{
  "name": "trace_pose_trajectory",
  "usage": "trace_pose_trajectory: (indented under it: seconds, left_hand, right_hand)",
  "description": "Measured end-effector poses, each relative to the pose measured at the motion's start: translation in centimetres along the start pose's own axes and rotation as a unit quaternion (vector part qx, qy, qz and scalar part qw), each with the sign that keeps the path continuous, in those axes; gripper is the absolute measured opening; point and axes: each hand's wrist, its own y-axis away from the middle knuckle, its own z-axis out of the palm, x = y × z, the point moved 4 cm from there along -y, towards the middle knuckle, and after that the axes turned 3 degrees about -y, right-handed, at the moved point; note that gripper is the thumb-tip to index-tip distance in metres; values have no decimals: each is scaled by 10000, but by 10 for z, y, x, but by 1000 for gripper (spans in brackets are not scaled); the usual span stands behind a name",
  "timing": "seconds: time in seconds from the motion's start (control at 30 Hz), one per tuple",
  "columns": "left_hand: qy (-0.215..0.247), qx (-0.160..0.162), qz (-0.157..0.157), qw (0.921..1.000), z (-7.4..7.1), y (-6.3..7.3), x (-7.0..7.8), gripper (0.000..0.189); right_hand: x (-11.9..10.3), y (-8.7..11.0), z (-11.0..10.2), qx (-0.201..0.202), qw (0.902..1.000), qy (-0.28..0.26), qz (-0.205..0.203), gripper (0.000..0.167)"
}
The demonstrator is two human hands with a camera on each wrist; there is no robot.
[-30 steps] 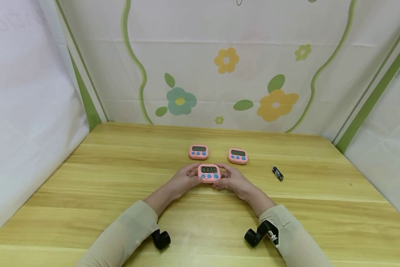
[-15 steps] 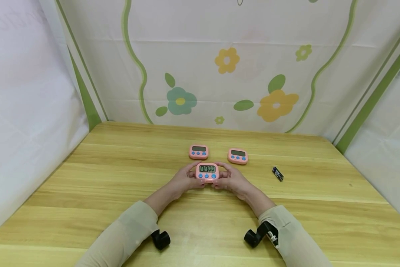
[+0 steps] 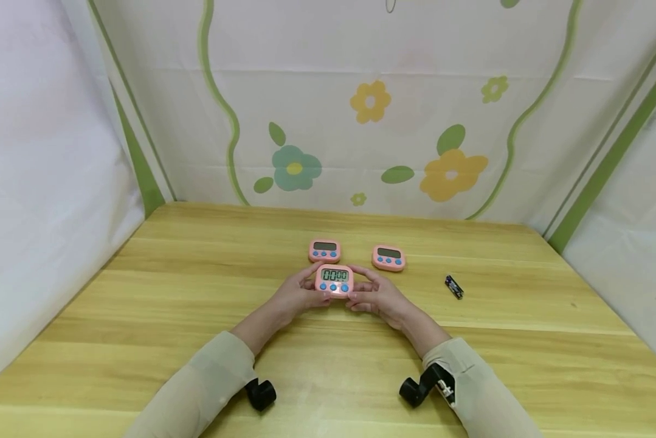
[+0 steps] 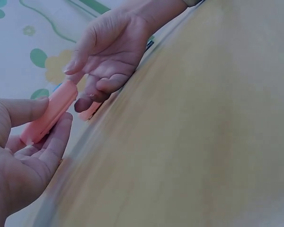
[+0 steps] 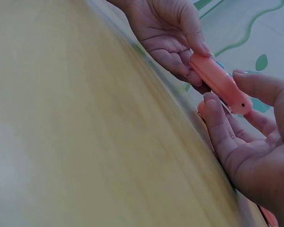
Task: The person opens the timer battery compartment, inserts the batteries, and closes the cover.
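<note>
A pink digital kitchen timer point(image 3: 334, 281) with three blue buttons reads 00 00 on its lit display, tilted up toward me at the middle of the table. My left hand point(image 3: 295, 298) pinches its left end, thumb on the front and fingers behind, as the left wrist view shows. At the other end, my right hand point(image 3: 379, 299) stays close. In the right wrist view, its thumb point(image 5: 260, 86) stands a little off the timer's edge and its lower fingers are apart from it. Its index fingertip is at or near the timer's corner; contact cannot be told.
Behind the held timer lie two more pink timers with blank displays, one on the left point(image 3: 324, 250) and one on the right point(image 3: 388, 258). Farther right lies a small dark battery point(image 3: 454, 287), perhaps two side by side. A flowered cloth point(image 3: 306, 109) hangs behind the wooden table point(image 3: 141, 304).
The held timer has shifted slightly left and up with the left hand, tilting so its display faces me more. The right hand has stayed nearly in place, its end of the timer drawing away.
</note>
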Motion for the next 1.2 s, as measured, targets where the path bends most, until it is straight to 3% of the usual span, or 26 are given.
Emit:
trace_pose_trajectory:
  seconds: [0.3,0.53,0.9,1.2]
  left_hand:
    - [279,593,-62,9978,-32,1,13,70]
    - [556,781,40,9954,-64,7,25,71]
    - [60,1023,79,9947,-118,6,34,71]
    - [131,1352,135,9906,-143,4,35,70]
  right_hand:
    - [2,-4,2,3,9998,-184,99,66]
    - [3,-6,2,-25,9999,-149,78,61]
    - [6,-6,-1,-102,9999,-17,30,59]
    - [6,-4,-2,-152,9999,47,28,60]
